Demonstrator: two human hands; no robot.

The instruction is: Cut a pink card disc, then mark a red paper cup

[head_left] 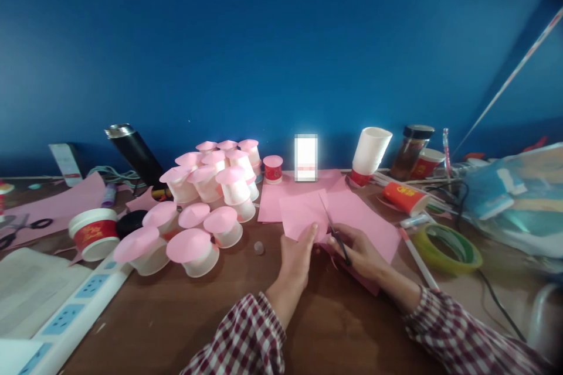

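Observation:
In the head view, my left hand [297, 255] pinches the near edge of a pink paper piece [299, 214], thumb on top. My right hand [358, 249] is closed around the dark handles of a pair of scissors [336, 234]. The blades point up and away, lying over the right side of that paper. Beneath both hands spread larger pink sheets [365, 211]. To the left stand several pale paper cups with pink cone tops [191, 249], some stacked. My right fingers partly hide the scissors' handles.
A power strip [65, 316], a red-banded tub [93, 234] and a black flask [134, 149] are on the left. On the right are a yellow-green tape roll [446, 249], an orange-red cup [404, 198], stacked white cups [372, 149] and a plastic bag [519, 193]. A blue wall [281, 58] bounds the back.

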